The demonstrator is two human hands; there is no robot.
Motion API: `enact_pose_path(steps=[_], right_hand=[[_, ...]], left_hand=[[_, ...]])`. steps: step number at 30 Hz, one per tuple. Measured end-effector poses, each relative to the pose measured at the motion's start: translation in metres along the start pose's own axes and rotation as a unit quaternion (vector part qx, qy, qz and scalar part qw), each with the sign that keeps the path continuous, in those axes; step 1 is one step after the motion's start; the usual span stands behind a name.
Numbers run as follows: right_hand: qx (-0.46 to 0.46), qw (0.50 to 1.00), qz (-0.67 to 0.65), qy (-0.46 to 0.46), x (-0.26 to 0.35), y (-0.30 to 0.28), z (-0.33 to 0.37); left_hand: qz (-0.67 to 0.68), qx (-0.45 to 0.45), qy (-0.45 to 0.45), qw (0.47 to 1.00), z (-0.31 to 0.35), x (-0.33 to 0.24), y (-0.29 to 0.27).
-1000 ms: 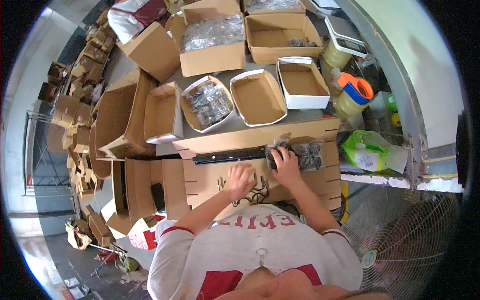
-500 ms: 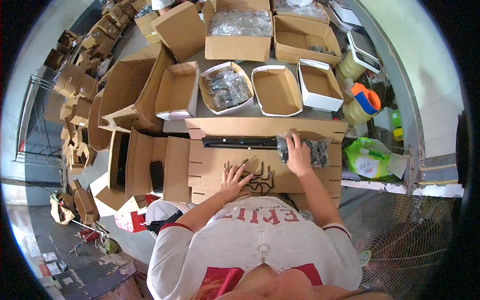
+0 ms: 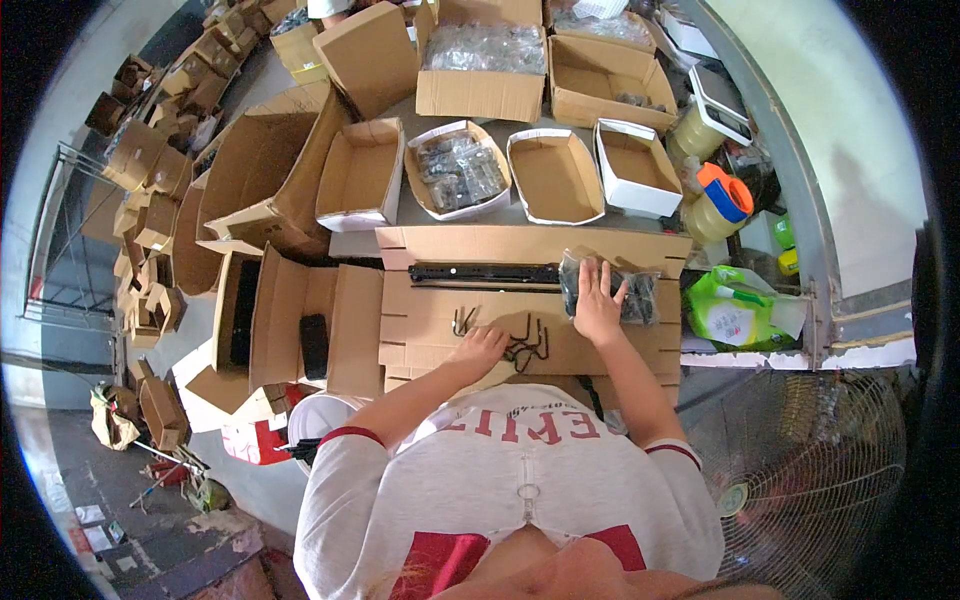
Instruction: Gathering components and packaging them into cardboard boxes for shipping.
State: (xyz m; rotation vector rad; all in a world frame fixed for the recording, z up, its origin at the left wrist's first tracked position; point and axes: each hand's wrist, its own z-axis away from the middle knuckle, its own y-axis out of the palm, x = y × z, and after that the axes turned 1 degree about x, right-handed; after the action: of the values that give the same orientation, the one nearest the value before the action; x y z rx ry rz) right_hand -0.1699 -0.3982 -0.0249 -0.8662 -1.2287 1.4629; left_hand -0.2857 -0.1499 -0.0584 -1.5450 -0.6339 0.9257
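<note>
A flattened cardboard sheet lies in front of me with several bent black metal rods on it. My left hand is at the left end of these rods, its fingers drawn together and curled over them; the fingertips are partly hidden. One small bent rod lies apart, just beyond that hand. My right hand rests with its fingers extended and apart on clear plastic bags of dark parts. Left of the bags, a long black slide rail runs across the sheet, its right end meeting them.
Beyond the sheet stand several cartons, among them a tray of bagged parts and an open tray. An open carton is at the left, a green plastic bag at the right. A wire fan guard stands at lower right.
My left hand has closed from spread fingers and drawn slightly to the right and nearer me among the rods. My right hand remains on the bags, its fingers a little more spread.
</note>
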Motion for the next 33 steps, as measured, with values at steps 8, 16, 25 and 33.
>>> enact_pose_path(steps=[8, 16, 25, 33], right_hand=[[-0.016, 0.998, 0.010, -0.054, 0.013, 0.006, 0.023], [0.038, 0.828, -0.547, -0.116, 0.030, -0.003, 0.051], [0.219, 0.533, -0.812, 0.092, 0.072, 0.005, 0.051], [0.318, 0.483, -0.805, 0.136, 0.089, 0.010, 0.058]], left_hand=[[0.018, 0.122, -0.123, 0.985, -0.029, 0.008, 0.014], [0.753, 0.079, -0.247, 0.605, -0.025, -0.010, -0.064], [0.861, 0.038, -0.246, 0.444, -0.021, -0.040, -0.061], [0.836, 0.051, -0.303, 0.454, 0.004, -0.049, -0.067]])
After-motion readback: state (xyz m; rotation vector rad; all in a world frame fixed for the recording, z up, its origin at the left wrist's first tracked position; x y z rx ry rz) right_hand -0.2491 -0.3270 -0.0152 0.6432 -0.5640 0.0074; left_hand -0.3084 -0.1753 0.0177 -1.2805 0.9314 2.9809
